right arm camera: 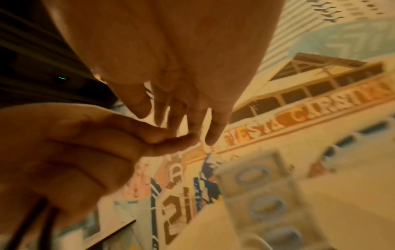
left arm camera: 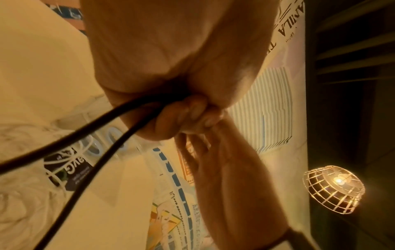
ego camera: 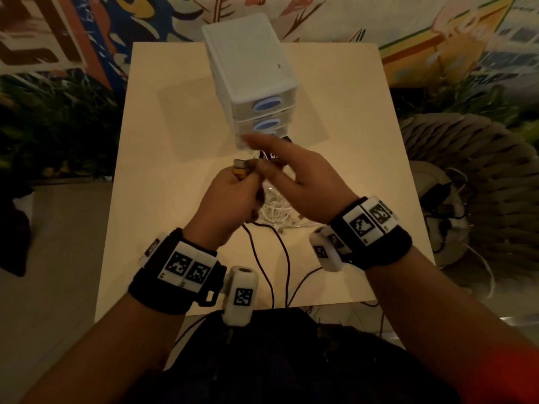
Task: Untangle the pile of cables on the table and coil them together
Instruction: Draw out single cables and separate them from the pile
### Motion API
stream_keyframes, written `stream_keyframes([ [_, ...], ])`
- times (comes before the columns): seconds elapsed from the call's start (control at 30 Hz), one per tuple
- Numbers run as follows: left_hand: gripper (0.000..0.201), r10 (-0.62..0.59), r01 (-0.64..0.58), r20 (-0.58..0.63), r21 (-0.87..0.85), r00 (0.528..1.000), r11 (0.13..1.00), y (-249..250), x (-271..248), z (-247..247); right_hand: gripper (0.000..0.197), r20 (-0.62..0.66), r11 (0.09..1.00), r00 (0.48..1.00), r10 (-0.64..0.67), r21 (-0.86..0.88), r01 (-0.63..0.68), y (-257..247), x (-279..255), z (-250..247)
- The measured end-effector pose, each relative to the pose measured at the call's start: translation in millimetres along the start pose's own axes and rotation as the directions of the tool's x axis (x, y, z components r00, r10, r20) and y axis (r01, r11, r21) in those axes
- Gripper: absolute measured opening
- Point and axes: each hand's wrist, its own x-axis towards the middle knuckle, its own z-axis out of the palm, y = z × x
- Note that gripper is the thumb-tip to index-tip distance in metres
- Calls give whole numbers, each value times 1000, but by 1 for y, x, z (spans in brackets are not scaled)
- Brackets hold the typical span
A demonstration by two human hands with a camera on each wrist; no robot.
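Note:
A tangled pile of white cables [ego camera: 277, 209] lies mid-table, partly hidden under both hands. My left hand [ego camera: 240, 185] is raised over it in a fist. It grips a dark cable [ego camera: 284, 258] and a yellowish connector [ego camera: 241, 169] that sticks out above the knuckles. Two strands of the dark cable [left arm camera: 115, 123] leave that fist [left arm camera: 192, 115] and trail off the table's near edge. My right hand [ego camera: 280, 158] hovers just right of the connector with its fingers straight. In the right wrist view those fingers [right arm camera: 213, 133] meet a fingertip of the left hand [right arm camera: 74, 152] and hold nothing.
A white three-drawer unit [ego camera: 250, 71] with blue handles stands on the cream table [ego camera: 151, 170] just beyond the hands. A black labelled packet [left arm camera: 70, 169] lies among the white cables. More cables and a woven pouf [ego camera: 472, 176] sit on the floor at right.

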Motion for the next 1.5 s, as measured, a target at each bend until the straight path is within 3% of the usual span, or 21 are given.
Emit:
stream_keyframes([
  [0.07, 36, -34, 37, -53, 44, 998, 998, -6, 5, -9, 26, -101, 979, 979, 175, -84, -184, 36, -7, 11],
  [0.1, 39, -56, 59, -63, 59, 996, 996, -9, 6, -15, 20, -79, 932, 951, 298, -190, -308, 56, -13, 19],
  [0.17, 45, -111, 114, -73, 47, 991, 992, -18, 10, -27, 21, 90, 782, 830, 550, -404, -474, 90, -29, 37],
  [0.23, 44, -158, 161, -74, 41, 985, 986, -28, 14, -35, 29, 236, 696, 699, 676, -515, -500, 113, -46, 57],
  [0.3, 40, -188, 195, -90, 73, 978, 978, -37, 20, -39, 37, 270, 670, 652, 708, -550, -499, 126, -54, 76],
  [0.47, 37, -261, 273, -82, 201, 962, 941, -63, 32, -41, 25, 154, 657, 705, 692, -538, -528, 132, -52, 96],
  [0.63, 32, -334, 363, -144, 320, 931, 875, -89, 41, -39, 21, 205, 792, 779, 592, -324, -517, 134, -60, 77],
  [0.8, 29, -537, 563, -175, 332, 825, 757, -110, 47, -34, 25, 212, 829, 808, 549, -15, -559, 128, -85, 61],
  [0.93, 42, -631, 626, -66, 247, 773, 740, -125, 50, -18, 24, 238, 810, 804, 545, 96, -578, 129, -90, 69],
  [1.17, 24, -502, 490, -68, 367, 862, 791, -139, 50, -14, 18, 333, 846, 787, 519, -67, -529, 124, -82, 85],
  [1.27, 22, -469, 474, -102, 326, 878, 818, -143, 49, -20, 18, 222, 856, 827, 517, -131, -500, 130, -71, 81],
  [1.37, 21, -449, 477, -159, 291, 879, 830, -150, 50, -22, 31, 146, 886, 884, 444, -220, -409, 133, -52, 83],
  [1.5, 27, -432, 460, -157, 272, 888, 845, -156, 52, -22, 48, 118, 813, 872, 476, -436, -385, 139, -30, 99],
])
